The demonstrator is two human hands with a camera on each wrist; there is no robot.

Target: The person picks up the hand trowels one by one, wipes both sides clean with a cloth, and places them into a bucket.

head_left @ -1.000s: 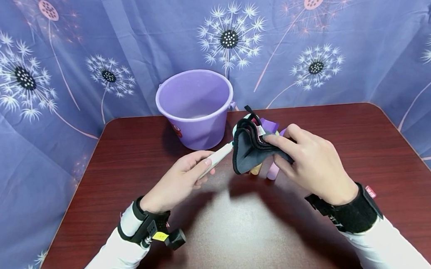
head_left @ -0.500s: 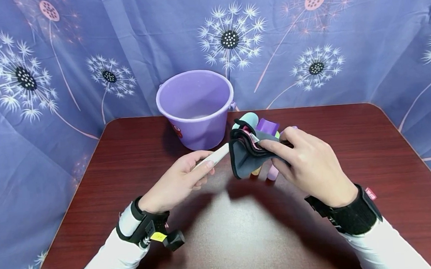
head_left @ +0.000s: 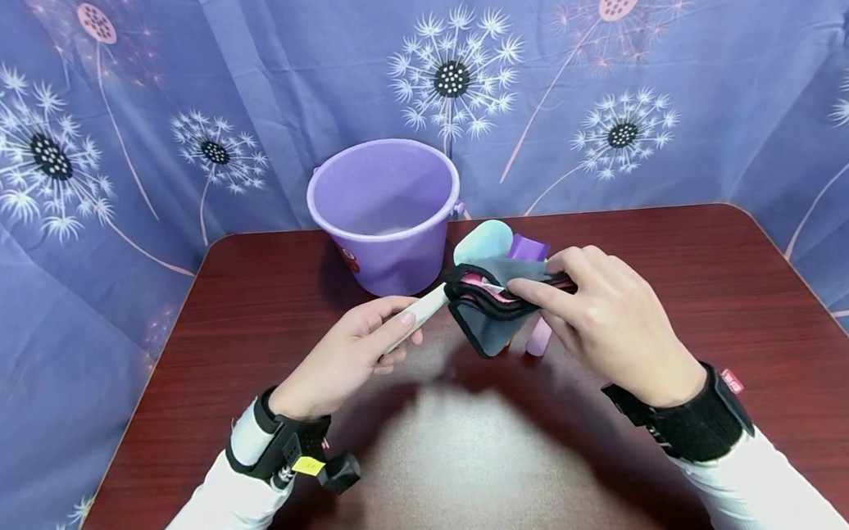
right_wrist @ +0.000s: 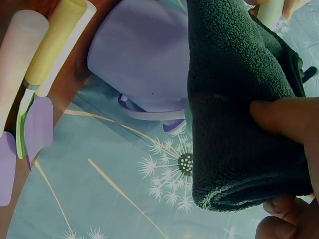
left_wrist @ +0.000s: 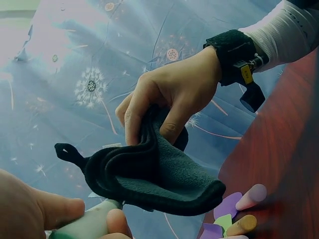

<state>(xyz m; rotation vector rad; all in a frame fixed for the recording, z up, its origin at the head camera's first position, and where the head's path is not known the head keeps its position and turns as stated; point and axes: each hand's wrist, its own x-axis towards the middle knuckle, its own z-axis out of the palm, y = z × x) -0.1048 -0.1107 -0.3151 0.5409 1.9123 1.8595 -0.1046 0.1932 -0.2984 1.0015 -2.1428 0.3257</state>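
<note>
My left hand (head_left: 359,343) grips the white handle (head_left: 427,306) of a toy shovel, thumb along its top. The shovel's rounded pale-blue blade (head_left: 484,241) points up and away, partly covered by a folded dark grey cloth (head_left: 498,325). This cloth has black edging, a small loop and a pink inner layer; its folds overlap the shovel's neck. My right hand (head_left: 606,318) pinches the cloth between thumb and fingers from the right. In the right wrist view, the fuzzy cloth (right_wrist: 239,99) hides most of the shovel.
A purple bucket (head_left: 387,259) stands upright at the back of the brown table (head_left: 692,279). Behind the cloth lie several tools with purple blades (head_left: 528,248), one with a pink handle (head_left: 538,337) and another with a yellow handle (right_wrist: 55,45). A dandelion-patterned curtain (head_left: 351,57) hangs behind.
The right hand has shifted the cloth slightly left and down along the shovel toward its neck, turning its folds flatter. More of the pale-blue blade shows; the left hand stays nearly still.
</note>
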